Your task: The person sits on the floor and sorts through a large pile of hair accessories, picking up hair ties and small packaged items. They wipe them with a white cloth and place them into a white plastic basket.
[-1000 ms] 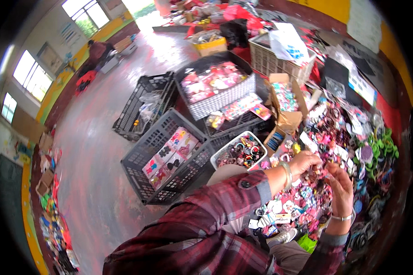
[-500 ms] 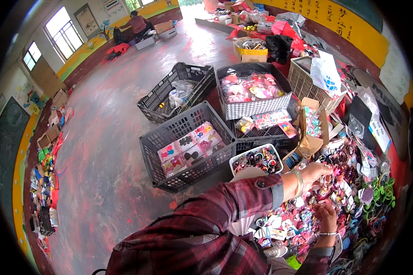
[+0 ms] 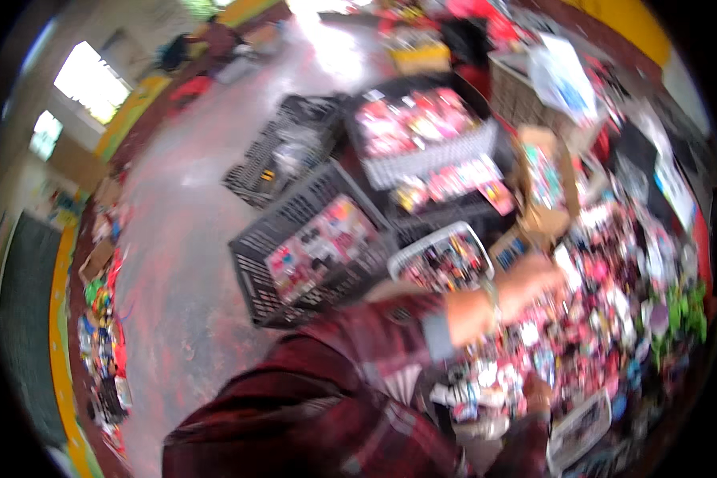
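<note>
- Over the heap of small pink and red packets point(image 3: 605, 319), the left hand point(image 3: 534, 279) reaches out, too blurred to tell whether its fingers pinch anything.
- The right hand point(image 3: 538, 394) sits lower in the same heap, its grip equally unreadable.
- The heap spreads rightward from both hands; the left hand is farther in.
- Just left of that hand, a white basket point(image 3: 422, 253) holds dark trinkets.
- Beyond it, a dark crate point(image 3: 255, 263) holds bright packets.

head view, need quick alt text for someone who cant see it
A blurred look down at a person's left hand, in a red plaid sleeve, reaching over a heap of small colourful packets; the right hand is lower in the heap. Dark plastic crates of packets stand on the grey floor.
</note>
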Demonstrator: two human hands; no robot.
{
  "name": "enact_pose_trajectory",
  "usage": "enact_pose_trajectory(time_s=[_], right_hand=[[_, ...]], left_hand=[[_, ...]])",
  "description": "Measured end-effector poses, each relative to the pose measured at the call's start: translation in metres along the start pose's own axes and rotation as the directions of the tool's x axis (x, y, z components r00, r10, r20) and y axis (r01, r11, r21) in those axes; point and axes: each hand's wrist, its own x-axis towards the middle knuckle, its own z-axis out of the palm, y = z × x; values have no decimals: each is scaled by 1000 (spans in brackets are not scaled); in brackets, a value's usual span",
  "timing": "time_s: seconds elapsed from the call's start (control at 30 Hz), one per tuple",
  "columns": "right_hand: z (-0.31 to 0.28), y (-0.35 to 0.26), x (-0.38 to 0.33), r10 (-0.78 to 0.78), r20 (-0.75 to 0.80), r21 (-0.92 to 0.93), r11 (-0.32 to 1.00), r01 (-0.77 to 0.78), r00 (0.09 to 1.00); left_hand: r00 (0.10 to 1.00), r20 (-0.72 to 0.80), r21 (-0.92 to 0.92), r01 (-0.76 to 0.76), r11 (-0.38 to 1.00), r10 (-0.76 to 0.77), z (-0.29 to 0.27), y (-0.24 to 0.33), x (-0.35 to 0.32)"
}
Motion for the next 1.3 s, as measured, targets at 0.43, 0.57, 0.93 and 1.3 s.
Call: enact_pose_trajectory(time_s=[0.43,0.57,0.93,1.3], right_hand=[[19,-35,-4,479,-282,645,736,-206,831],[-26,-75,27,283,-154,519,839,-166,947],[-51,-98,95,55,122,49,997,-62,991],[62,1,-24,732,162,110,653,-749,662]], left_hand=[[985,-73,-456,106,884,-155,-15,23,9],[959,-123,-462,171,870,-254,-12,20,6],[940,-73,-485,258,835,-332,-16,19,10],[945,40,-514,299,804,-326,-15,20,4]])
